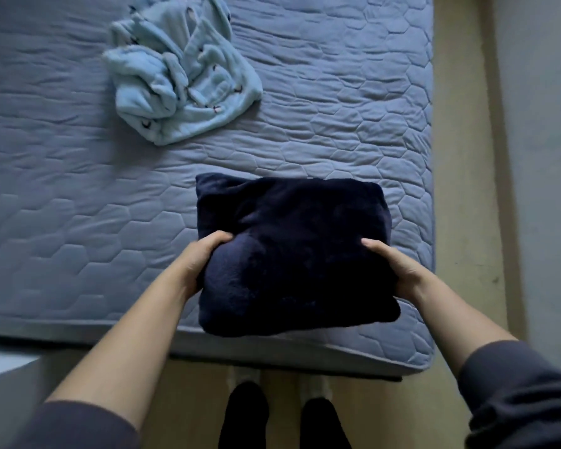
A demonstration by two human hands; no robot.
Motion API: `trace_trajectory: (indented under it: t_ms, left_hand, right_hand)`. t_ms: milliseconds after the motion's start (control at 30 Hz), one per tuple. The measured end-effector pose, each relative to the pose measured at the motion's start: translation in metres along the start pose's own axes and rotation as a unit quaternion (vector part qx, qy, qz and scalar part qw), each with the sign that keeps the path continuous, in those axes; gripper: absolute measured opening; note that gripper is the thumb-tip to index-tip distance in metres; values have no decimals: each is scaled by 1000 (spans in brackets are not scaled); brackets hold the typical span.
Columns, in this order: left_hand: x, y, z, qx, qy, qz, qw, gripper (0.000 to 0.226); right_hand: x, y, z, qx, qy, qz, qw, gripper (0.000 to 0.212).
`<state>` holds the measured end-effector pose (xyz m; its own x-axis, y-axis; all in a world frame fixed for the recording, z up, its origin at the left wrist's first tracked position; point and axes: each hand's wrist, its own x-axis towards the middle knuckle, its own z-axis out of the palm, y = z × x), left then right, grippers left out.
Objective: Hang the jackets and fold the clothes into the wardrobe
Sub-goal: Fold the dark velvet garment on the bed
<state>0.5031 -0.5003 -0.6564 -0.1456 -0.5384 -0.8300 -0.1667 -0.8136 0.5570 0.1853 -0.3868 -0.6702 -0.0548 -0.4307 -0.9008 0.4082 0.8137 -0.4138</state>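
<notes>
A folded dark navy fleece garment forms a thick square bundle near the bed's front right corner. My left hand grips its left side, thumb on top and fingers hidden underneath. My right hand grips its right side the same way. Its near edge hangs over the mattress edge; whether its far part rests on the bed I cannot tell. A crumpled light blue fleece garment with small dark prints lies unfolded farther back on the bed, to the left.
The bed's blue quilted mattress cover fills most of the view, its front edge close to my feet. Beige floor runs along the bed's right side, with a pale wall beyond. No wardrobe is in view.
</notes>
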Motion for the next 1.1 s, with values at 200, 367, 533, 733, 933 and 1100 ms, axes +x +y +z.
trace_trajectory:
  t_ms: [200,367,533,733,933,1100]
  left_hand:
    - [-209,24,-43,-55,90,113,988,13]
    - [-380,-5,-67,-135,213,184,950,14]
    - [-534,-73,-92,-225,329,230,888,13]
    - [-704,-181,-99,-298,488,299,764,23]
    - [-836,-330,-57,-381,611,299,627,35]
    - [-931,-462,3,-408,707,256,518,27]
  right_hand:
    - [-156,-32,58,16,-119,-59,991,36]
    - [-258,-35,113,-42,-238,-70,968,41]
    - [-345,-14,190,-200,-387,-56,898,58]
    - [-454,60,309,-329,-522,-17,787,58]
    - [-559,209,386,-416,-623,18,662,52]
    - [-646,370,396,-468,-699,85,534,51]
